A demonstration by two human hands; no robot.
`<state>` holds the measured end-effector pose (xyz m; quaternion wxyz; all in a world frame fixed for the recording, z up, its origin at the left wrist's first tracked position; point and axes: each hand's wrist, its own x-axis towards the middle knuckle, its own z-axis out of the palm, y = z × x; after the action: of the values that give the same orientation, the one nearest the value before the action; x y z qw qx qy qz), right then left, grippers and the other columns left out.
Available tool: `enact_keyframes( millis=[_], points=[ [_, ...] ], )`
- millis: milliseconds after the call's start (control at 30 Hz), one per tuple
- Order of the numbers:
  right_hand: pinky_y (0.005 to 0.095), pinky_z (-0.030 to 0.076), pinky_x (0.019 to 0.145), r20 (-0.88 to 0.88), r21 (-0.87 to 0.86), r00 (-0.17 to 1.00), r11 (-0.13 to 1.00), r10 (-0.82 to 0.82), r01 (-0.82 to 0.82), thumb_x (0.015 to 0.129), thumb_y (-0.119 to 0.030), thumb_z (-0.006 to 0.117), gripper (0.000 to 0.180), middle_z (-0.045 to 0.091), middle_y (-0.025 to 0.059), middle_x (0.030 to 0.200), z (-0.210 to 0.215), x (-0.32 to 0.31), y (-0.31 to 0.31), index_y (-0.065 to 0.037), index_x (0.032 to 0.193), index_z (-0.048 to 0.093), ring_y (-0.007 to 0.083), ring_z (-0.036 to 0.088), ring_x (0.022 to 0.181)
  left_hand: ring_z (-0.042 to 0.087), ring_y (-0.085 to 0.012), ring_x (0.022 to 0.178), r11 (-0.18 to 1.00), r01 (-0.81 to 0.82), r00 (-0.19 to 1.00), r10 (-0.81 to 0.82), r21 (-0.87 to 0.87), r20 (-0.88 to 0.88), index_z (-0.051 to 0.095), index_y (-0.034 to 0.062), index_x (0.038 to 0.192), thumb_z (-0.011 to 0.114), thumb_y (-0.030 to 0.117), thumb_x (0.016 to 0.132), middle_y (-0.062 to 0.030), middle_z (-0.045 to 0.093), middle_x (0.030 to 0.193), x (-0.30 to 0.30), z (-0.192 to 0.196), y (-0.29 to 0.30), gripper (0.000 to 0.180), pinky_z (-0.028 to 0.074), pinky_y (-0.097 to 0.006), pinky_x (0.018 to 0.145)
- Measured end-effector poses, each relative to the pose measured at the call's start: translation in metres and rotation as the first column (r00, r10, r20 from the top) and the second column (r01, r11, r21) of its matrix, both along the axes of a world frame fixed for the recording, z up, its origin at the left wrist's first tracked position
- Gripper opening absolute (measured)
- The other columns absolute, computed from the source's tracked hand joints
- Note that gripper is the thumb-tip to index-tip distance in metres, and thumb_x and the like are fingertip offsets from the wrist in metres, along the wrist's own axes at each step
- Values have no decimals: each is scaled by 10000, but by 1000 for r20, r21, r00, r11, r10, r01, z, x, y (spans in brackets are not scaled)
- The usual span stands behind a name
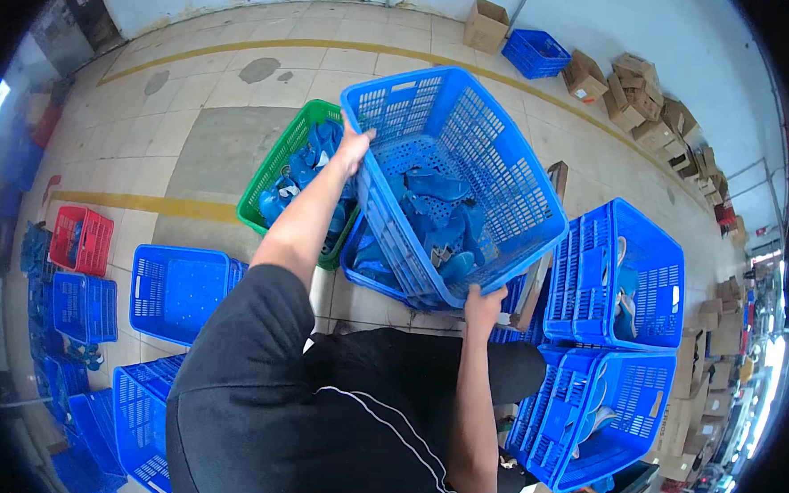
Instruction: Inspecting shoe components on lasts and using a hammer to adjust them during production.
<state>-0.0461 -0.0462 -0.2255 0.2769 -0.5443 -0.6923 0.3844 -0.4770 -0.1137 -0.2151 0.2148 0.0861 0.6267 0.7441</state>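
Note:
A large blue plastic crate (513,190) with slatted walls is held tilted in front of me. My left hand (355,146) grips its rim at the left side, and my right hand (485,307) is closed on the near right corner of the rim. Several blue shoe-like pieces (438,186) lie in a heap on its bottom. Beneath it, partly hidden, another blue crate (351,266) holds more blue pieces. Just left of the held crate stands a green crate (260,172) filled with similar blue pieces.
Two blue crates (580,283) with shoe pieces stand close on my right. To the left are a blue crate (178,293), a red crate (83,221) and further blue crates. Cardboard boxes (634,98) line the far right wall. A yellow line (289,45) crosses the tiled floor.

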Motion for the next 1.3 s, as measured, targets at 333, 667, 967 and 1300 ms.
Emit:
enact_keyframes(
  millis=[333, 667, 967, 1300],
  points=[
    [419, 499, 1045, -283, -310, 959, 948, -21, -71, 883, -60, 780, 1183, 591, 184, 1391, 15, -1, -13, -39, 1675, -98, 279, 621, 1195, 578, -321, 1344, 997, -33, 990, 23, -71, -142, 30, 103, 1707, 667, -24, 845, -217, 490, 1558, 116, -16, 0, 1080, 471, -398, 1123],
    [385, 394, 1177, -179, -288, 973, 954, -144, 88, 921, -107, 697, 1098, 487, 257, 1566, 13, -22, 70, -21, 1686, -86, 311, 547, 1381, 515, -367, 1403, 958, 95, 965, -156, -270, -212, -116, 47, 1676, 713, 39, 822, -292, 393, 1577, 264, -38, -32, 1191, 448, -419, 1130],
    [386, 453, 1121, -428, -359, 903, 913, 22, -193, 1015, -269, 755, 1027, 593, 269, 1447, 19, -28, -2, -53, 1701, 22, 266, 640, 1241, 630, -293, 1182, 961, 264, 964, -266, -75, -13, 164, 105, 1698, 689, -81, 677, -175, 580, 1427, 151, -11, -64, 1163, 563, -411, 938],
    [295, 558, 906, -462, -535, 875, 832, -141, -148, 1075, -271, 683, 577, 726, 109, 1189, 8, 55, -20, -73, 1575, 474, 167, 708, 1051, 633, -230, 1268, 876, 260, 887, -383, -406, -258, 363, 88, 1677, 576, -117, 726, -139, 643, 1462, -63, 8, -101, 996, 496, -315, 1052]
  ],
)
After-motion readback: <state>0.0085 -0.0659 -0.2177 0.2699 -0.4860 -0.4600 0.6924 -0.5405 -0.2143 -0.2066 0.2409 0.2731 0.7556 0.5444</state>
